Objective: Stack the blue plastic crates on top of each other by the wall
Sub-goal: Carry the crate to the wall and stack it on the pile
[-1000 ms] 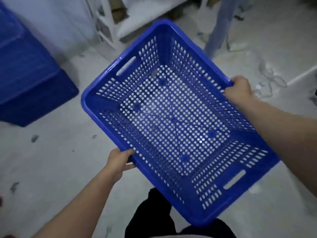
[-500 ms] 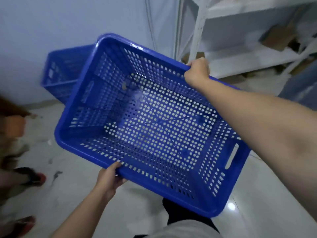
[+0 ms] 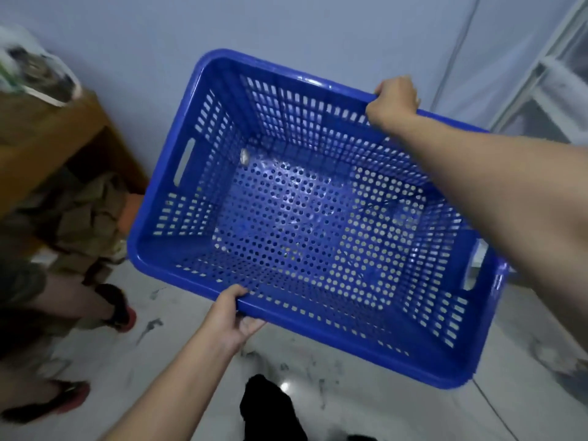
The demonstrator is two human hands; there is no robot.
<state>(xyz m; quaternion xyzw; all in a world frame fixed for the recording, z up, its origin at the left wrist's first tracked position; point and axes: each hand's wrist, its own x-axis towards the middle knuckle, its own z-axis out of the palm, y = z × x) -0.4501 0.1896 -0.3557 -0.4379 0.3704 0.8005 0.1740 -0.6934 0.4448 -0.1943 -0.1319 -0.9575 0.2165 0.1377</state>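
The left hand (image 3: 230,315) grips the near long rim of the blue crate (image 3: 305,214), thumb over the edge and fingers curled beneath. The right hand (image 3: 393,101) is closed over the far rim. The crate hangs tilted in the air, above the pale floor (image 3: 366,405) and close before the wall (image 3: 286,27). At left, another person's sandalled feet (image 3: 119,308) stand beside a wooden cabinet (image 3: 47,135).

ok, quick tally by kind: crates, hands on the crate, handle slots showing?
Blue crate: 1
Hands gripping its rim: 2, left hand and right hand
Handle slots: 2, left-end slot and right-end slot
Total: 5
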